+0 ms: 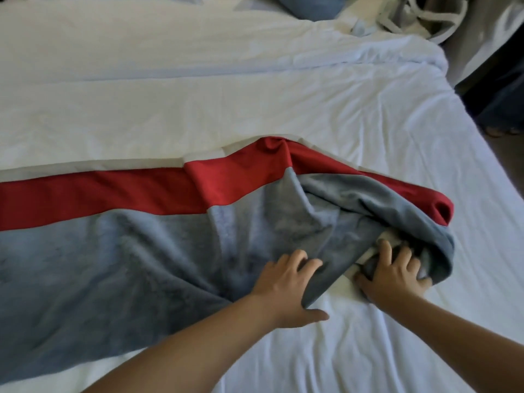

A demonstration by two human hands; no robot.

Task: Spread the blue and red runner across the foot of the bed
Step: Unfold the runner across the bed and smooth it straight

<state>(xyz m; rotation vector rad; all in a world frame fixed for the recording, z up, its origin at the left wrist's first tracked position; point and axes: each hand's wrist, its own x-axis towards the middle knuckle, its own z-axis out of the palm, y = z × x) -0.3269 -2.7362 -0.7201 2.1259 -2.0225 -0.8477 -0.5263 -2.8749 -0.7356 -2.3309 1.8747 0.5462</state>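
At the top edge we see a blue pillow point(310, 5) lying on the white sheets. To its right, at the upper right corner, we see a rumpled grey-and-white cloth point(419, 15) with pale trim, bunched in loose loops. Past it we see a dark patch of floor point(499, 103), where something small and brownish is too blurred to name.

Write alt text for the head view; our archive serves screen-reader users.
Two bare hands, the left hand and right hand, grip the bunched right end of a blue and red runner on a white bed sheet. Its left part lies flat.
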